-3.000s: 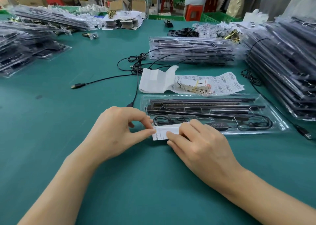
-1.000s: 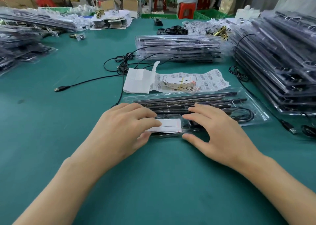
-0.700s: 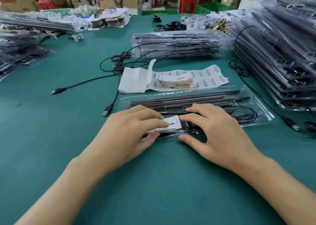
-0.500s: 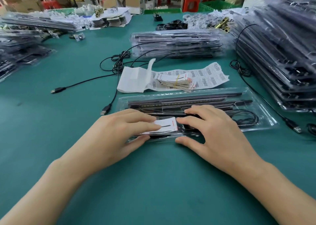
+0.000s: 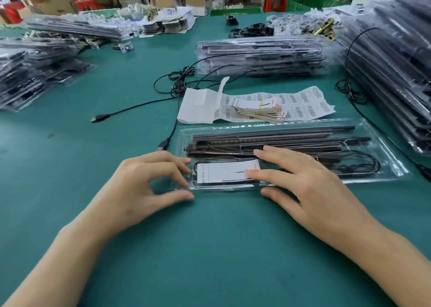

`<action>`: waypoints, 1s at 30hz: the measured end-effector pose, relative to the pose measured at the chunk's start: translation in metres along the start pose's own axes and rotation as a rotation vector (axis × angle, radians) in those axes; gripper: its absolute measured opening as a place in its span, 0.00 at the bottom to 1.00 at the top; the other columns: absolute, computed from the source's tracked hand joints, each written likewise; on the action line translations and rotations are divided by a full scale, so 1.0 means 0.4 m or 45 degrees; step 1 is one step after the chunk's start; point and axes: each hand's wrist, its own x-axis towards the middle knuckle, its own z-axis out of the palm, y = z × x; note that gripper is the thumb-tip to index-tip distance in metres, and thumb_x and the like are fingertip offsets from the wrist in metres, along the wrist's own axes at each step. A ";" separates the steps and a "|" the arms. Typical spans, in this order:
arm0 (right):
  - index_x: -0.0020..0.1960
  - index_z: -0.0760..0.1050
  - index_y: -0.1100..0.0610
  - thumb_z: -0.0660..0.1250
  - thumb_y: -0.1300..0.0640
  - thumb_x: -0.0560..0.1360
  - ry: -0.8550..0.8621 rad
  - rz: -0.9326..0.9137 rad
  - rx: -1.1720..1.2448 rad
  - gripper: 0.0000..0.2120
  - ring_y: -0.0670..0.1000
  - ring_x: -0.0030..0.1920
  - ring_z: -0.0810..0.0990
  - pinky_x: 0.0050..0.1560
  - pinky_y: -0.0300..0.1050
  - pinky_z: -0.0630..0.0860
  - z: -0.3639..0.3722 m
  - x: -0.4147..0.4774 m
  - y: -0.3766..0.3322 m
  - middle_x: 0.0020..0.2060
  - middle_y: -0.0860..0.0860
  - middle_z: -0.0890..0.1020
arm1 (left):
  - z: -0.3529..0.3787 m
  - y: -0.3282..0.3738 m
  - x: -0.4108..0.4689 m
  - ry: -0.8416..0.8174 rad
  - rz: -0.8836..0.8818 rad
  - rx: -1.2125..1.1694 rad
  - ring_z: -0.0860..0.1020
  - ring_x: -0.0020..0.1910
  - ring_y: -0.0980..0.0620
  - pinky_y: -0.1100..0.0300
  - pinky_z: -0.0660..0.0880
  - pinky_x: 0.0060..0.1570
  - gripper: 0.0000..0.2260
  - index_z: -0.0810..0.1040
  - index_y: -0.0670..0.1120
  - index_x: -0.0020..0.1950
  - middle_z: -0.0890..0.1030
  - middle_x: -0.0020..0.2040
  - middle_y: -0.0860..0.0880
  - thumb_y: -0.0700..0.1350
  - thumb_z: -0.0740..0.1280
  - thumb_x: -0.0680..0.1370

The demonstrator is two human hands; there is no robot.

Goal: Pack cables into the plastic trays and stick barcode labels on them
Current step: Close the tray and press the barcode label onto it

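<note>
A clear plastic tray (image 5: pixel 394 166) lies on the green table in front of me, holding black light bars (image 5: pixel 275 136) and a coiled black cable (image 5: pixel 359 164). A white printed card (image 5: pixel 224 172) sits in the tray's near left compartment. My left hand (image 5: pixel 144 185) has curled fingers and pinches the tray's left end, thumb at the front edge. My right hand (image 5: pixel 312 185) lies flat with straight fingers pressing on the tray, fingertips on the card's right end and thumb at the front rim.
Behind the tray lie a barcode label sheet (image 5: pixel 303 106) and a rubber-banded bundle of cards (image 5: pixel 258 110). Loose USB cables (image 5: pixel 100 117) trail to the left. Stacks of packed trays stand at the back (image 5: pixel 258 57), the right (image 5: pixel 396 73) and the left (image 5: pixel 28 78).
My left hand has slid off the card to the tray's left end, so the whole card now shows. My right hand stays pressed on the tray.
</note>
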 end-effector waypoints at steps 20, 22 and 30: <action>0.62 0.83 0.48 0.77 0.58 0.74 0.028 -0.022 -0.072 0.17 0.50 0.69 0.78 0.64 0.51 0.76 0.028 0.008 -0.053 0.66 0.44 0.81 | -0.011 0.040 -0.034 -0.081 0.057 0.401 0.77 0.65 0.66 0.54 0.83 0.49 0.08 0.84 0.56 0.48 0.83 0.57 0.65 0.43 0.76 0.75; 0.63 0.82 0.48 0.76 0.57 0.75 0.037 -0.005 -0.061 0.17 0.49 0.70 0.77 0.65 0.52 0.76 0.031 0.006 -0.054 0.66 0.44 0.81 | -0.009 0.031 -0.035 -0.093 0.102 0.413 0.75 0.67 0.66 0.54 0.82 0.51 0.10 0.82 0.56 0.51 0.82 0.58 0.65 0.41 0.73 0.76; 0.63 0.81 0.47 0.75 0.55 0.75 0.045 0.040 -0.051 0.16 0.48 0.69 0.77 0.66 0.49 0.74 0.034 0.007 -0.061 0.66 0.42 0.80 | -0.027 -0.010 0.002 -0.089 0.283 0.530 0.83 0.54 0.53 0.54 0.79 0.56 0.13 0.82 0.54 0.56 0.82 0.58 0.61 0.41 0.75 0.74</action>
